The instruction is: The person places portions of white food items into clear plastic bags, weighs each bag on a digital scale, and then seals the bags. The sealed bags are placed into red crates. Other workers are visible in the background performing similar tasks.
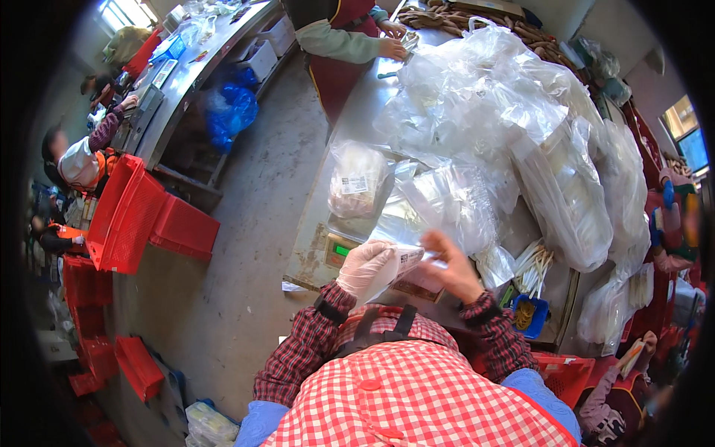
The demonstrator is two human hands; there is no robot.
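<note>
My left hand, in a thin whitish glove, grips a strip of printed labels above the table's near edge. My bare right hand is blurred beside the strip's right end, thumb and forefinger spread; whether it pinches a label is unclear. Ahead of my left hand, a filled clear plastic bag bears a white label. Just beyond my hands lie flat clear plastic bags. A digital scale with a lit green display is partly covered by my left hand.
Large clear plastic bags heap across the metal table. At right are thin white sticks and a blue basket of rubber bands. A co-worker's hands work at the far edge. Red crates stand left.
</note>
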